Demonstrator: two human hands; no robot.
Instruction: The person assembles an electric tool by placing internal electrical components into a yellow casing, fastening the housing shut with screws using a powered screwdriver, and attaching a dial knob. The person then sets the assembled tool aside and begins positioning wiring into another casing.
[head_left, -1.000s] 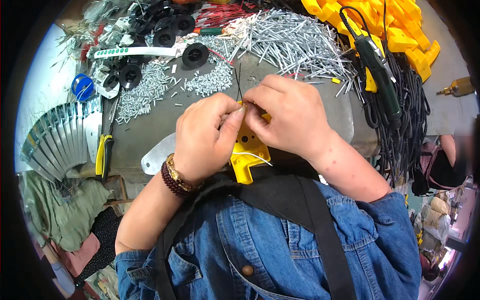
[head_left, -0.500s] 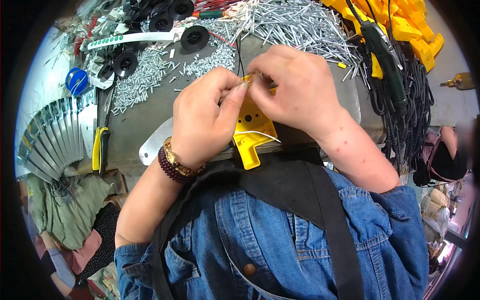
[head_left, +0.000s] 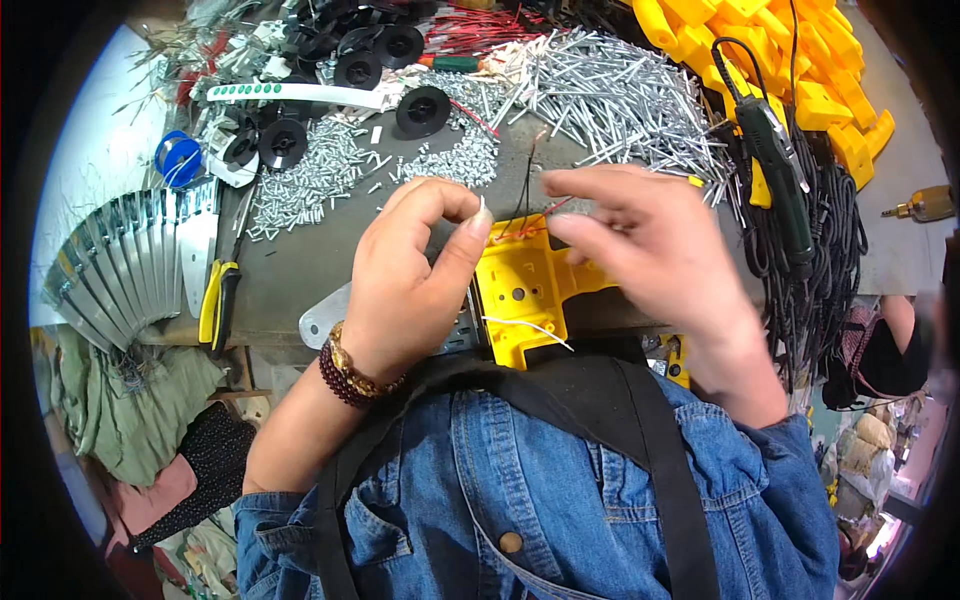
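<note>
A yellow plastic housing lies open side up in front of me, with a round hole in its floor and an arm sticking out to the right. My left hand is at its upper left, thumb and forefinger pinched on a small whitish tip, perhaps a wire end. Over the upper right of the housing hovers my right hand, slightly blurred, fingers apart and holding nothing visible. Between the hands a red wire and dark wires rise from the housing's top. A white wire crosses its lower part.
Loose rivets, long metal pins and black spools cover the back. Yellow-handled pliers and fanned metal strips lie left. A dark power tool, black cables and yellow housings stand right.
My right hand has moved right and down, away from my left, and its fingers have spread. The red and dark wires and more of the housing now show. The left hand keeps its pinch.
</note>
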